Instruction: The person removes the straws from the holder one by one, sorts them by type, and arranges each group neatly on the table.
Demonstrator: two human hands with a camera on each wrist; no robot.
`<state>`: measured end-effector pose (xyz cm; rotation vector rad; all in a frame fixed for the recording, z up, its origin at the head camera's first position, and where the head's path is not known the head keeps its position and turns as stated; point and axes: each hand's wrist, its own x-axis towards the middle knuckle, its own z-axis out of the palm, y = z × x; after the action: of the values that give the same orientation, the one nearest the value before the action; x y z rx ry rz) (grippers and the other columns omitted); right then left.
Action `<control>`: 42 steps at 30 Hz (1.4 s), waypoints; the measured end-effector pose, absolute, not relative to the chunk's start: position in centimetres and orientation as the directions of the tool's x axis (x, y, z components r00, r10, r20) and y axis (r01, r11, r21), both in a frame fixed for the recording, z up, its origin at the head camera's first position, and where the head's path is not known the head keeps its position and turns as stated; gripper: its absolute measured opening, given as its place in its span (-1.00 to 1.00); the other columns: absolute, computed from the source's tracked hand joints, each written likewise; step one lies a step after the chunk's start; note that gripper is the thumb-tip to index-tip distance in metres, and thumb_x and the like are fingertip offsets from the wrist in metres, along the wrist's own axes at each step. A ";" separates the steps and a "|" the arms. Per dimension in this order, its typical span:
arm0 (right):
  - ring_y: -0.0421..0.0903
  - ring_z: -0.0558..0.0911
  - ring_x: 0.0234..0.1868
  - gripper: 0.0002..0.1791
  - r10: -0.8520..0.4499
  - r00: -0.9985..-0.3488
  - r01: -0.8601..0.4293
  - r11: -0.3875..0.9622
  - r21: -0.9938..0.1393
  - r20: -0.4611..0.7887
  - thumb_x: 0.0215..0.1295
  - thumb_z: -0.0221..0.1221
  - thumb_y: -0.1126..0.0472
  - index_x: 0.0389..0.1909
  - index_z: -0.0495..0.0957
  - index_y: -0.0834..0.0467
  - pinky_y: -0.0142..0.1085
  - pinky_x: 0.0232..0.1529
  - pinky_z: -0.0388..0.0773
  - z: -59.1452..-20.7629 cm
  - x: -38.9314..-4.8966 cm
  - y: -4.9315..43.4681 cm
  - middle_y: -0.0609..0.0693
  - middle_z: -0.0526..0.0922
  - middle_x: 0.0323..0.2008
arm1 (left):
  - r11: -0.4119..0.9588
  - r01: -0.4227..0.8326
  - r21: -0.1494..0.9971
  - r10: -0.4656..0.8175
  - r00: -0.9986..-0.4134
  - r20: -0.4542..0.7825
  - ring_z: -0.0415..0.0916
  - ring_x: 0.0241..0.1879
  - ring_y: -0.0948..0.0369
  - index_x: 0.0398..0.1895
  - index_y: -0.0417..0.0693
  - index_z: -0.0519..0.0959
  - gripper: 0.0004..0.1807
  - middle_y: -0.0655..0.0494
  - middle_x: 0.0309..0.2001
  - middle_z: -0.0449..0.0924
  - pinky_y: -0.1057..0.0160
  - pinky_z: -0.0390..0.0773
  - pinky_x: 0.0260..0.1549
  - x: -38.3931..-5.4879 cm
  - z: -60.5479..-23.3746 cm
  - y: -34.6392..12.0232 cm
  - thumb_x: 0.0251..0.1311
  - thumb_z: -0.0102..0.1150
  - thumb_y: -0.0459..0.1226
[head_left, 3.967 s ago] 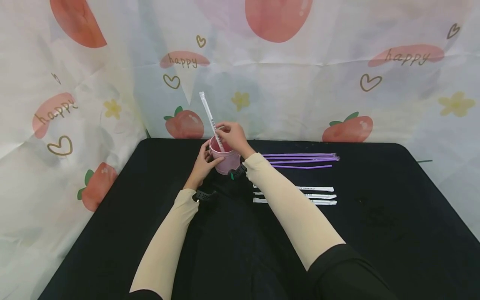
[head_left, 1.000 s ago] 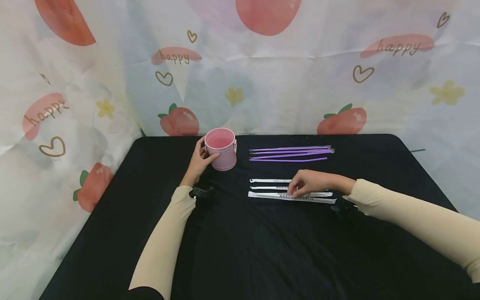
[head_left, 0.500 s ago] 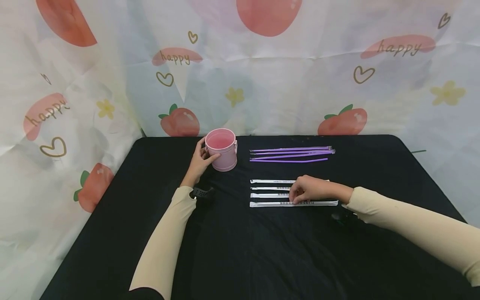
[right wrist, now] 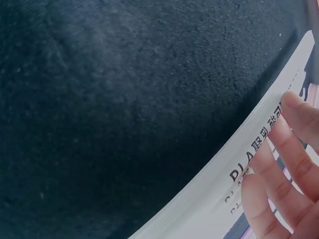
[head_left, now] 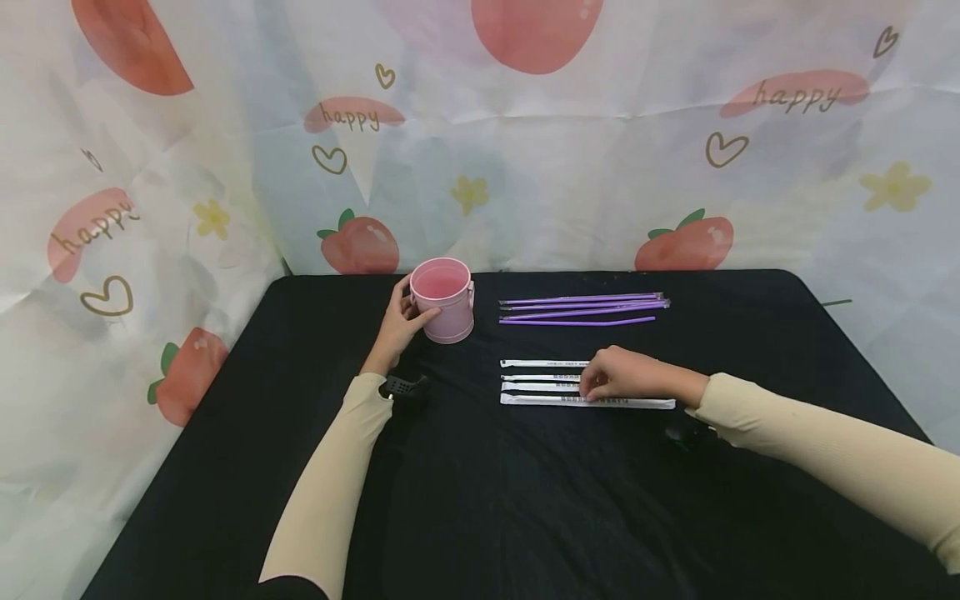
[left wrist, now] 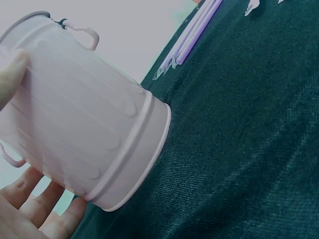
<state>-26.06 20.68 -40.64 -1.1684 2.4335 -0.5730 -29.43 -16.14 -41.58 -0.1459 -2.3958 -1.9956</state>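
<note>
A small pink bucket (head_left: 450, 315) stands upright at the back left of the table, its inside bare where it shows. My left hand (head_left: 394, 328) grips its left side, the thumb on the front wall and the other fingers behind. In the left wrist view the bucket (left wrist: 84, 109) shows ribbed sides and small handles. My right hand (head_left: 626, 375) pinches the nearest of several white paper-wrapped straws (head_left: 532, 400), which lie side by side. Printed letters show on that straw (right wrist: 219, 179) in the right wrist view, with thumb and fingertips along its edge.
Several purple straws (head_left: 577, 308), some in clear wrappers, lie behind the white ones. Black cloth covers the table (head_left: 480, 500). A printed fabric backdrop (head_left: 555, 183) hangs close behind the table's back edge.
Four seconds ago my right hand held a wrapped straw in the bucket; now that hand is at the white row. The nearest straw, slanted a second ago, lies straight and slightly closer to the others.
</note>
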 end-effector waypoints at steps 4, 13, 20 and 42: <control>-0.42 0.52 -0.52 -0.96 -0.779 -0.606 -0.640 0.596 -0.484 -0.158 0.15 0.27 0.19 -0.44 0.68 0.01 -0.47 -0.45 0.50 -40.5 -26.2 20.5 -0.23 0.67 -0.48 | 0.175 0.086 0.981 0.045 -0.996 0.080 0.07 0.42 -0.03 0.45 0.12 -0.06 -0.12 -0.16 0.39 0.11 -0.05 0.14 0.37 -30.4 -42.8 -16.4 0.16 0.23 -0.30; -0.42 0.50 -0.52 -0.95 -0.779 -0.603 -0.658 0.607 -0.446 -0.171 0.13 0.28 0.19 -0.47 0.68 0.07 -0.48 -0.47 0.47 -40.4 -25.9 20.1 -0.22 0.67 -0.50 | 0.177 0.117 0.977 0.039 -0.993 0.111 0.15 0.38 -0.01 0.44 0.16 -0.01 -0.13 -0.13 0.35 0.17 -0.05 0.20 0.34 -30.8 -43.6 -16.3 0.14 0.26 -0.27; -0.42 0.52 -0.51 -0.95 -0.783 -0.603 -0.682 0.604 -0.413 -0.149 0.11 0.30 0.22 -0.49 0.66 0.03 -0.47 -0.45 0.49 -40.7 -25.8 20.1 -0.23 0.66 -0.51 | 0.158 0.095 0.983 0.058 -0.995 0.087 0.09 0.41 -0.04 0.45 0.12 -0.05 -0.12 -0.16 0.38 0.11 -0.06 0.15 0.36 -30.4 -42.9 -16.4 0.15 0.24 -0.30; -0.40 0.53 -0.51 -0.91 -0.799 -0.592 -0.741 0.590 -0.320 -0.104 0.08 0.32 0.24 -0.55 0.63 0.02 -0.45 -0.47 0.50 -40.4 -25.3 20.2 -0.23 0.64 -0.55 | 0.165 0.101 0.981 0.049 -0.994 0.094 0.13 0.38 -0.04 0.44 0.13 -0.02 -0.14 -0.18 0.35 0.16 -0.06 0.16 0.36 -30.3 -42.9 -16.5 0.15 0.24 -0.29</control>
<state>-25.33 20.23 -40.44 -1.2740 2.5840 -0.3573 -30.26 -16.51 -42.87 -0.1527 -2.3665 -1.9991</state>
